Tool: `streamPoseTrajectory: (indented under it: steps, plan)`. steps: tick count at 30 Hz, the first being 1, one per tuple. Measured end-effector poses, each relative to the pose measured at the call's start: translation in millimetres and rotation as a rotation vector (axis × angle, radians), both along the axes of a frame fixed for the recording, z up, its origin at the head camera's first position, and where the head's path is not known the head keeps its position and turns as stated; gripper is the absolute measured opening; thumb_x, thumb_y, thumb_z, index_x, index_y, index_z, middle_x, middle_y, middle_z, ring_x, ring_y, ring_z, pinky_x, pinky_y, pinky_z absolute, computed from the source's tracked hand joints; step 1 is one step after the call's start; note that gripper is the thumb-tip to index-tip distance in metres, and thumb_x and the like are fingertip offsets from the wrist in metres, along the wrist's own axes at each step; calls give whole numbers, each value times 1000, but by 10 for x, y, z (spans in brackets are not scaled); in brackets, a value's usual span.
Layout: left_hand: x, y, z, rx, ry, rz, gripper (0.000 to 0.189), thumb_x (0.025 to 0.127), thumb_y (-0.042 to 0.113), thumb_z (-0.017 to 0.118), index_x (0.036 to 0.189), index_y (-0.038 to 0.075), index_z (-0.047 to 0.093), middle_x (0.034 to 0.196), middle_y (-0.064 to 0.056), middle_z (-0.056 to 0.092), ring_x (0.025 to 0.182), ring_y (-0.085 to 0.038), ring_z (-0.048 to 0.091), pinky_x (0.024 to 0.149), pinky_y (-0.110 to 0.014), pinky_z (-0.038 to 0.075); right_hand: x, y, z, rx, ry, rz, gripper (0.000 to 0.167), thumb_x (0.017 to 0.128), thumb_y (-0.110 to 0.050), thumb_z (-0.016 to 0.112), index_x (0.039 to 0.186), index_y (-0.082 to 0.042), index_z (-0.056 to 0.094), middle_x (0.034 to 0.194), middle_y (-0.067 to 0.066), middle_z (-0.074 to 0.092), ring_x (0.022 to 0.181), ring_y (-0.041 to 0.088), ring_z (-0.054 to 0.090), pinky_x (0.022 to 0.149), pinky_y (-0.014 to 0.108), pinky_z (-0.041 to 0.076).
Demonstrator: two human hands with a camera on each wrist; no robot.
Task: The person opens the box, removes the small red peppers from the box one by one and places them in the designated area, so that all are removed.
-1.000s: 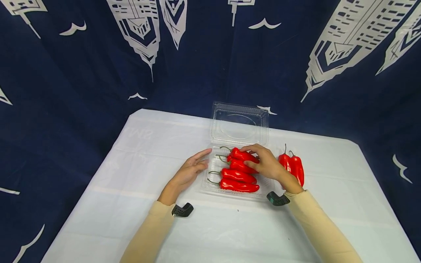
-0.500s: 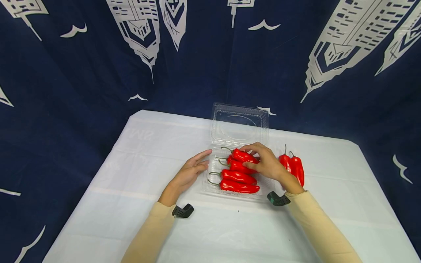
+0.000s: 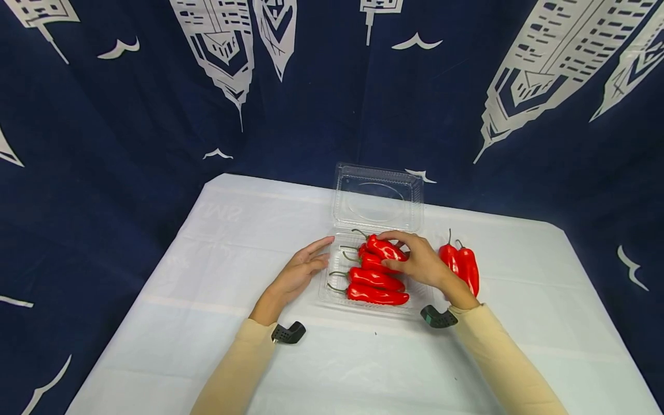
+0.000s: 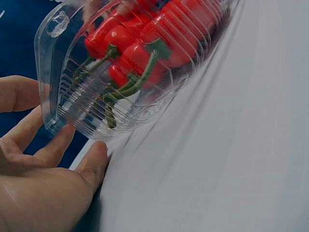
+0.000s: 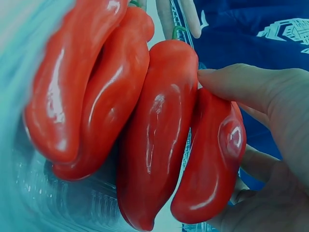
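Observation:
A clear plastic clamshell container holds several red peppers with green stems, lying side by side with stems to the left. My right hand reaches over them from the right and grips the farthest red pepper between thumb and fingers. The right wrist view has the thumb on one side of that pepper and the fingers round its other side, beside a longer pepper. My left hand rests with extended fingers at the container's left wall, whose ridges show in the left wrist view.
The container's lid stands folded back behind it. Two more red peppers lie on the white-covered table to the right, next to my right wrist. A dark blue patterned cloth hangs behind the table.
Under my right hand the farthest pepper has shifted slightly, its stem moving a little to the right. My left hand has kept its place at the container's side.

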State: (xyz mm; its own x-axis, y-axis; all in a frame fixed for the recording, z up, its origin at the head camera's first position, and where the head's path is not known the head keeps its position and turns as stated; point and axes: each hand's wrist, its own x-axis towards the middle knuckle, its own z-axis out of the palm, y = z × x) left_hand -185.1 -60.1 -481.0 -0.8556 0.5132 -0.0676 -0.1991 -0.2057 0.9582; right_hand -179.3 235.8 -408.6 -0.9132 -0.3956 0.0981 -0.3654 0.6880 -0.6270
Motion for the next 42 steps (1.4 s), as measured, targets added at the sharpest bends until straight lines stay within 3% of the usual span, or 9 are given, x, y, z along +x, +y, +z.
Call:
streamPoseTrajectory:
  steps: [14, 21, 29, 32, 37, 42]
  plan:
    - [-4, -6, -12, 4, -2, 3, 66, 93, -4, 48, 156, 9, 34, 166, -6, 23, 152, -34, 23, 123, -46, 19, 59, 17, 34, -97, -18, -25, 51, 84, -4, 77, 131, -16, 62, 122, 14, 66, 87, 25, 67, 74, 32, 59]
    - [-1, -10, -1, -5, 0, 0, 66, 93, -4, 48, 156, 9, 33, 166, -5, 22, 152, -33, 22, 123, -46, 19, 92, 69, 26, -119, -33, -73, 54, 85, -6, 77, 135, -17, 60, 126, 17, 64, 93, 29, 69, 79, 40, 61]
    - [-1, -4, -13, -3, -3, 4, 65, 94, -4, 48, 156, 10, 35, 166, -5, 21, 152, -33, 22, 123, -46, 19, 174, 202, 57, -138, -18, -98, 56, 87, -9, 75, 139, -18, 56, 129, 15, 63, 93, 29, 69, 77, 29, 59]
    - [-1, 0, -23, -5, -5, 6, 65, 94, -4, 48, 155, 11, 36, 166, -4, 23, 152, -33, 23, 123, -46, 20, 199, 269, 66, -136, -7, -116, 58, 87, -9, 75, 140, -20, 55, 129, 14, 62, 94, 30, 69, 79, 31, 59]
    - [1, 4, -24, 0, -5, 7, 65, 93, -5, 49, 155, 11, 36, 165, -4, 23, 152, -33, 23, 123, -47, 19, 223, 383, 46, -128, -8, -160, 63, 86, -8, 76, 143, -21, 53, 131, 15, 59, 97, 33, 65, 77, 40, 59]
    - [1, 5, -19, 5, 0, 4, 65, 93, -5, 48, 155, 11, 37, 166, -4, 23, 152, -34, 22, 123, -47, 19, 267, 498, 43, -105, 21, -203, 67, 85, -7, 76, 145, -21, 51, 122, 15, 58, 97, 33, 56, 70, 30, 55]
